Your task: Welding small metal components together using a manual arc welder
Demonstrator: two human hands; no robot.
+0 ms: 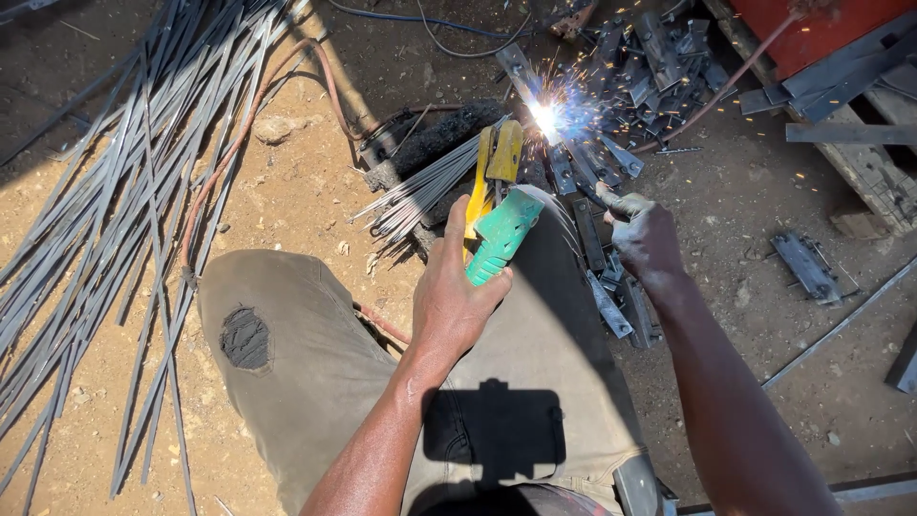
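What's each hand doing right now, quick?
Left hand: closed around the green and yellow welding holder.
Right hand: closed on a small metal piece beside the sparks.

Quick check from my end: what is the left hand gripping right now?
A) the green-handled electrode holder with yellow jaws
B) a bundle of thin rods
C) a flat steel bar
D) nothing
A: the left hand is wrapped around the green-handled electrode holder, whose yellow end points toward the bright arc.
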